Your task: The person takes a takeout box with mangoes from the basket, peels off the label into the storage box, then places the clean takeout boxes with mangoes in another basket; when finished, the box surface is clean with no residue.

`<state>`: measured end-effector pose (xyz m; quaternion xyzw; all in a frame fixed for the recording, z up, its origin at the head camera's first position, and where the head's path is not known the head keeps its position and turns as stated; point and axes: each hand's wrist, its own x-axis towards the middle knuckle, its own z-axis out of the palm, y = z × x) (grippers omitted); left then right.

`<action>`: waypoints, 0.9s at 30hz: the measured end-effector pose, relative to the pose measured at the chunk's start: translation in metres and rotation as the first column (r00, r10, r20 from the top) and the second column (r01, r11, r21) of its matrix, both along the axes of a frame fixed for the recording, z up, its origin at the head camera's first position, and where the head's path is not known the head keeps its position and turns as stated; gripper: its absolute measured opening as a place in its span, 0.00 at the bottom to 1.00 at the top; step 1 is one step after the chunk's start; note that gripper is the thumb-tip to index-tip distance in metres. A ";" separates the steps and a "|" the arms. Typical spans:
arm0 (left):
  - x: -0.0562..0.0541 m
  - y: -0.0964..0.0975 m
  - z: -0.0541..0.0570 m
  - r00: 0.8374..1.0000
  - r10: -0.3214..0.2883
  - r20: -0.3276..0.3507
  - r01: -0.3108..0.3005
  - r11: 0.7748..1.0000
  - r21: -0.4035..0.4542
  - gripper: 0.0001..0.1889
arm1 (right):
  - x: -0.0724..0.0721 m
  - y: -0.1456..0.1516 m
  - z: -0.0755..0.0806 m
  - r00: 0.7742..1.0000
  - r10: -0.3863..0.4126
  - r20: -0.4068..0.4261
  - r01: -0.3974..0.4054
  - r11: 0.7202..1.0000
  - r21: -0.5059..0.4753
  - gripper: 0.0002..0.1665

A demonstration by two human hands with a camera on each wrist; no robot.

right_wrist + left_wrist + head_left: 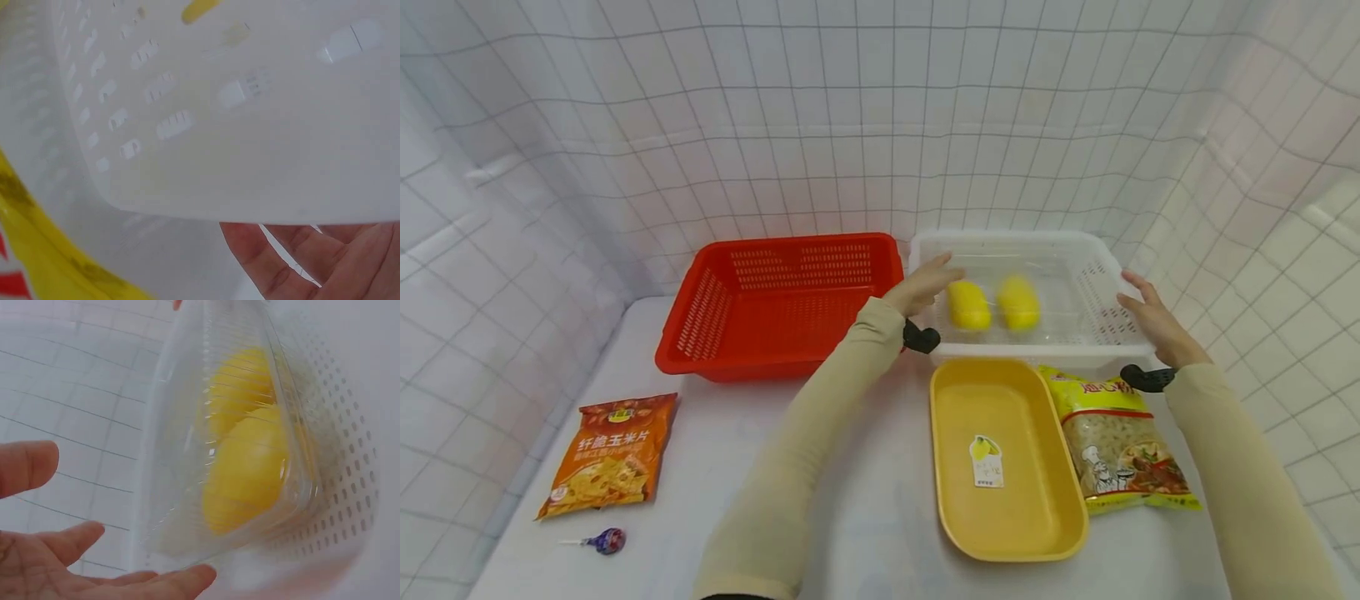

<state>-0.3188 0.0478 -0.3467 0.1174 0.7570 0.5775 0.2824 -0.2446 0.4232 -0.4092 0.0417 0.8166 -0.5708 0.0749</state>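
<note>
Two yellow fruits, lemon-like, lie in a clear plastic box inside the white slotted basket. My left hand is over the basket's left rim, its fingers spread and holding nothing. In the left wrist view, its fingertips come close to the box's near corner; whether they touch cannot be told. At the basket's right end is my right hand, with extended fingers at the rim. The right wrist view shows these fingers partly hidden behind the basket wall.
Left of the white basket stands a red basket. A yellow tray with a small label lies in front, beside a yellow pasta bag. An orange chip bag and a lollipop lie at left. Gridded cloth walls surround the table.
</note>
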 end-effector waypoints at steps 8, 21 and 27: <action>0.048 -0.060 0.005 0.959 -0.061 -0.277 0.066 0.998 0.008 0.25 | -0.004 0.002 0.003 1.000 0.015 -0.021 -0.016 1.000 -0.026 0.37; 0.153 -0.148 -0.036 0.903 -0.073 -0.423 0.070 0.997 -0.022 0.17 | -0.002 0.004 0.009 0.997 0.013 -0.076 0.006 0.971 0.241 0.39; 0.179 -0.192 -0.046 0.932 -0.009 -0.363 -0.009 0.999 -0.047 0.17 | 0.002 0.010 0.017 0.994 -0.042 -0.100 0.078 0.916 0.393 0.38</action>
